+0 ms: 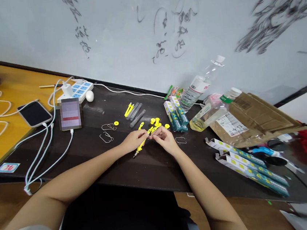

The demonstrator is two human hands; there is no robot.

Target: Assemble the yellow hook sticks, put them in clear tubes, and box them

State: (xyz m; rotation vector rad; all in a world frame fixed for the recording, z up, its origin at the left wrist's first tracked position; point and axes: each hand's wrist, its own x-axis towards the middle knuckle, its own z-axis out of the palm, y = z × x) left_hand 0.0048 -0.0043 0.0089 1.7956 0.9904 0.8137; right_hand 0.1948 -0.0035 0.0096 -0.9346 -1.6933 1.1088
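Observation:
My left hand (134,139) and my right hand (164,138) meet above the dark table, thumbs and fingers pinched together. A thin, light piece shows between their fingertips, too small to make out. Below my left fingers is a yellow stick-like piece (140,148) with a pointed metal tip; whether it is held or lies on the table I cannot tell. Small yellow plastic parts (156,122) lie just beyond the hands. Behind them are clear tubes (137,119) and slim yellow pieces (128,110). Bent metal wires (106,137) lie to the left, and another wire clip (180,140) to the right.
Green-and-white boxes (175,114) stand near two bottles (195,90); more long boxes (251,170) lie at the right. A brown paper bag (263,114) is behind. At left are a phone (35,113), a screen device (70,114), a power strip (81,90) and white cables.

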